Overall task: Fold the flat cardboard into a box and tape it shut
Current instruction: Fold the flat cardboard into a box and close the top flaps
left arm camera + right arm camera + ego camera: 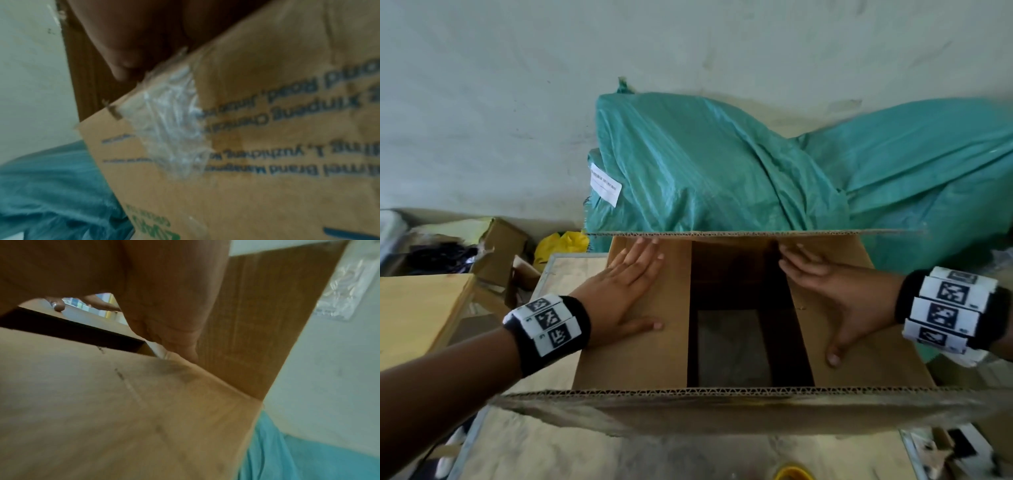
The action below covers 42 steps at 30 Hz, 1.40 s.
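Stood on the pale wooden worktop (571,274): brown corrugated cardboard box (633,356), side flaps folded in, long flaps upright. Pressed flat on the left flap: left hand (625,294), fingers straight, grasping nothing. Spread likewise on the right flap: right hand (835,301). Heaped behind: green woven plastic sacks (722,164).

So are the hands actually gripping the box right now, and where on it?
Nothing is gripped. The left hand presses flat on the left flap, the right hand flat on the right flap of the box.
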{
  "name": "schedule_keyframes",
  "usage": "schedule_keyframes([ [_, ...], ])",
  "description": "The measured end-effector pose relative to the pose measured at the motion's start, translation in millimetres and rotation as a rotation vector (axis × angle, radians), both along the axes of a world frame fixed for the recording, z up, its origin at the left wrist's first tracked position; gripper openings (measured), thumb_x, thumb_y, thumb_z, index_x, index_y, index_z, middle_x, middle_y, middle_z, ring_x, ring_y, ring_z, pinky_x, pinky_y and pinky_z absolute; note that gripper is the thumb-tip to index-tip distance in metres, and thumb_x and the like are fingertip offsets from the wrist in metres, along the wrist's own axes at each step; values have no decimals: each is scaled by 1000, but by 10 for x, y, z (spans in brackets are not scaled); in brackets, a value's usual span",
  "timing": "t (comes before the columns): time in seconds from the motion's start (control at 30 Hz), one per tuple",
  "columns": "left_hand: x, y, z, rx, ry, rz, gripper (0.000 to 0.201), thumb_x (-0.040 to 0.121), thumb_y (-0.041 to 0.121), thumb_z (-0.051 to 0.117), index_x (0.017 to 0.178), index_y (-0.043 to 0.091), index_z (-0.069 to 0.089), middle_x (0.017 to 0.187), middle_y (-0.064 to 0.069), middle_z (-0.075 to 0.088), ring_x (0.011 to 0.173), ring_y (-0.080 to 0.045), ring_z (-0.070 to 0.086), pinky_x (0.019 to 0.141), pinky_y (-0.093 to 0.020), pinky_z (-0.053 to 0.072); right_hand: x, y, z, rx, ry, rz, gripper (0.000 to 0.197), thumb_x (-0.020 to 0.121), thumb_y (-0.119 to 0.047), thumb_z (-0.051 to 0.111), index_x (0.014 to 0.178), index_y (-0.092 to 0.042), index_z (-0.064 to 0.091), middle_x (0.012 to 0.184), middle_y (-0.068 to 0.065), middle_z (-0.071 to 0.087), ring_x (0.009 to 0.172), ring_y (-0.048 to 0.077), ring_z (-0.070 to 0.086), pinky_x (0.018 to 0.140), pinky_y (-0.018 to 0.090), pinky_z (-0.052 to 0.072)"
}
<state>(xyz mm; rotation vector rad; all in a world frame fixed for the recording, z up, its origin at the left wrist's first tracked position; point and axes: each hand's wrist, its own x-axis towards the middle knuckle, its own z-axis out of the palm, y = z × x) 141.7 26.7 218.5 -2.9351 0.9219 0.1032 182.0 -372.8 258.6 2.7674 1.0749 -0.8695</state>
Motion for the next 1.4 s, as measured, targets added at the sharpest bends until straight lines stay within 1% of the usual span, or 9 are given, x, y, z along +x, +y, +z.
schedule_keyframes([
  [0.17,-87,-158,192,84,-291,-75,102,78,79,35,154,17,5,156,-30,-12,144,-50,-9,112,-67,9,-97,109,288,25,-288,179,161,44,-85,73,152,-23,-28,155,11,-43,146,28,-35,120,52,-15],
  [0.37,-44,-203,427,184,-234,125,141,49,91,52,154,13,0,155,-34,-9,143,-52,-9,101,-78,3,-138,161,513,-30,-548,30,169,31,-88,72,157,-8,-6,159,34,-19,147,54,-12,103,85,8],
  [0.47,-63,-188,464,137,-253,122,145,44,85,63,153,12,2,160,-25,4,147,-43,6,101,-80,5,-124,103,515,-64,-524,17,168,33,-87,73,157,-8,-7,165,23,-4,153,42,3,112,75,16],
  [0.6,-141,-47,426,-32,-226,66,122,60,79,56,154,14,14,142,-9,51,129,-30,51,110,-69,17,-212,26,496,-4,-422,-7,154,51,-79,76,155,-18,-20,160,1,35,138,21,47,101,32,46],
  [0.7,-142,83,286,-179,-7,82,104,69,87,37,153,32,13,150,1,44,137,-23,44,114,-48,30,-189,-42,333,43,-264,2,136,59,-85,64,149,-38,-27,164,-11,18,147,12,30,113,32,37],
  [0.77,-103,139,176,-234,124,107,93,72,90,16,149,37,18,155,9,24,147,-19,22,119,-40,22,-112,-104,154,79,-168,12,116,69,-88,52,145,-47,-26,165,-14,-4,154,12,6,122,48,24],
  [0.9,13,215,41,-235,226,167,103,69,87,-7,147,33,31,153,15,14,147,-11,11,121,-38,20,39,-214,-148,-17,-99,18,86,87,-74,34,152,-43,-13,165,-13,-15,153,18,-13,119,64,13],
  [1.2,89,279,-139,-284,67,109,81,86,75,9,143,29,43,151,11,29,144,-19,28,113,-45,34,109,-278,-377,18,-182,54,93,84,-80,33,155,-40,-13,164,-14,-20,152,21,-15,120,62,8],
  [1.4,89,401,215,-422,112,109,88,79,82,22,144,27,42,158,10,21,146,-6,19,116,-32,25,208,-437,136,160,-257,-31,96,76,-89,32,151,-47,-10,166,-10,-8,154,21,-9,123,60,8],
])
